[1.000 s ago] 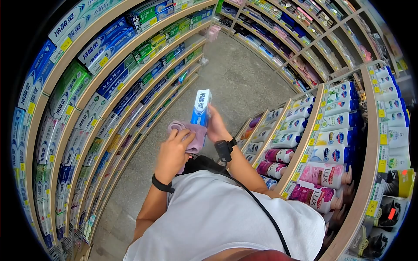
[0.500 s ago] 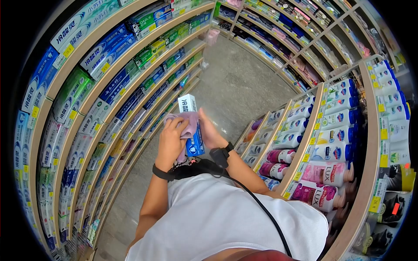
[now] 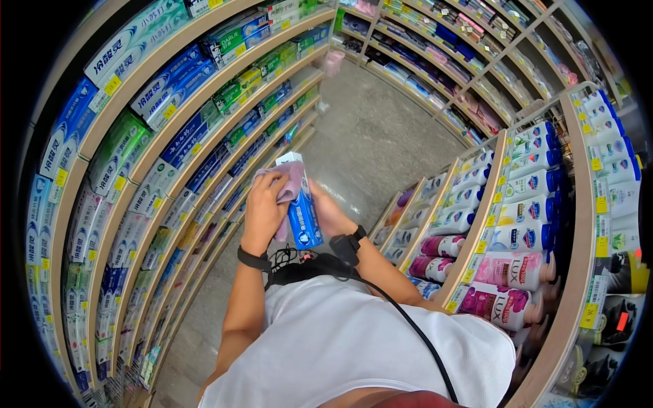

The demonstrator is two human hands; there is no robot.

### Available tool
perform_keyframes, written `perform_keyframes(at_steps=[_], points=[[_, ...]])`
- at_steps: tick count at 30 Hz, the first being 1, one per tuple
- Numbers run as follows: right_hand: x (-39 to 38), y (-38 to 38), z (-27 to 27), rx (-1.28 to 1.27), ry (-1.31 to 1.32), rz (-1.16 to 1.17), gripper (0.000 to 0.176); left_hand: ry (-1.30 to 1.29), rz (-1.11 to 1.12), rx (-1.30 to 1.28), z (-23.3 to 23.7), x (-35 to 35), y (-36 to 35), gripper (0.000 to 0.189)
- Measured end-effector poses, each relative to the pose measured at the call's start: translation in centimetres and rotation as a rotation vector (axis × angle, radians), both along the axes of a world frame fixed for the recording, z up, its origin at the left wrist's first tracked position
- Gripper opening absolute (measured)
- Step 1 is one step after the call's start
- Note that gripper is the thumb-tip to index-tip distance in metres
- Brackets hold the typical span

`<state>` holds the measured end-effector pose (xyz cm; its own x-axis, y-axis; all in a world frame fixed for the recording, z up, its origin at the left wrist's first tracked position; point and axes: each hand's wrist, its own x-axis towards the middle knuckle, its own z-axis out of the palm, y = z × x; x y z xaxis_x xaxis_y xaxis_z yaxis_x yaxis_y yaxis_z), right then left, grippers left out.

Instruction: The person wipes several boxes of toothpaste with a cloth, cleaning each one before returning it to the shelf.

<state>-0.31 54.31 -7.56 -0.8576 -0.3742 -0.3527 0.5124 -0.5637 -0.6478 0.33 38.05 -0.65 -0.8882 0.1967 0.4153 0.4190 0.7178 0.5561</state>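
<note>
Now the left hand is closed on a pink cloth and presses it on the upper end of a toothpaste box. The right hand grips this blue and white box from the other side, with its fingers mostly hidden behind it. The box stands almost upright, a little tilted, in front of the chest and between both hands. On the left side, shelves are full of similar boxes. On the right side, bottles lie in rows on another rack. Grey floor runs between them.
</note>
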Motion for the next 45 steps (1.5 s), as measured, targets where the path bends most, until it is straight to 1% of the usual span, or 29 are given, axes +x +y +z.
perform_keyframes(at_steps=[1,3,6,17,24,28,31,32,34,35,38,39,45], points=[[0.0,-0.1,-0.3,-0.001,0.003,0.000,0.040,-0.006,0.004,0.011,0.0,-0.1,0.0,0.039],[0.1,-0.2,-0.7,0.000,0.007,-0.061,0.034,-0.001,0.006,0.014,0.2,-0.2,0.0,0.039],[0.6,0.1,0.8,0.060,-0.017,-0.040,0.033,0.011,0.009,0.018,0.3,-0.7,-0.3,0.039],[0.7,-0.3,1.2,0.036,-0.034,-0.024,0.036,0.011,0.047,0.058,0.3,-3.3,-1.4,0.037],[0.7,-0.1,1.0,0.026,-0.045,-0.037,0.036,0.022,0.057,0.046,0.0,-3.6,-0.7,0.036],[0.0,0.6,-0.2,0.014,-0.066,-0.061,0.035,0.046,0.034,0.031,-0.3,-2.3,0.7,0.035],[-0.7,1.6,-1.1,-0.003,-0.061,-0.136,0.033,-0.016,-0.047,0.044,-0.5,-0.5,1.8,0.037],[-0.8,1.8,-0.8,-0.004,-0.064,-0.135,0.033,-0.018,-0.045,0.042,-0.2,0.3,2.2,0.037],[-1.2,2.3,-0.4,-0.056,-0.060,-0.198,0.035,-0.079,-0.110,0.056,0.2,1.8,2.9,0.038],[-1.5,2.8,-0.6,-0.053,-0.019,-0.175,0.036,-0.058,-0.153,0.034,0.2,2.3,3.0,0.042],[-1.9,3.8,-0.5,-0.019,-0.030,-0.216,0.036,-0.096,-0.183,0.003,0.6,4.3,3.5,0.043],[-2.0,4.1,-0.6,-0.009,-0.009,-0.197,0.037,-0.096,-0.205,-0.007,1.0,4.8,3.5,0.044],[-2.3,4.7,0.0,0.055,-0.037,-0.240,0.039,-0.171,-0.245,-0.022,2.2,7.0,3.4,0.042]])
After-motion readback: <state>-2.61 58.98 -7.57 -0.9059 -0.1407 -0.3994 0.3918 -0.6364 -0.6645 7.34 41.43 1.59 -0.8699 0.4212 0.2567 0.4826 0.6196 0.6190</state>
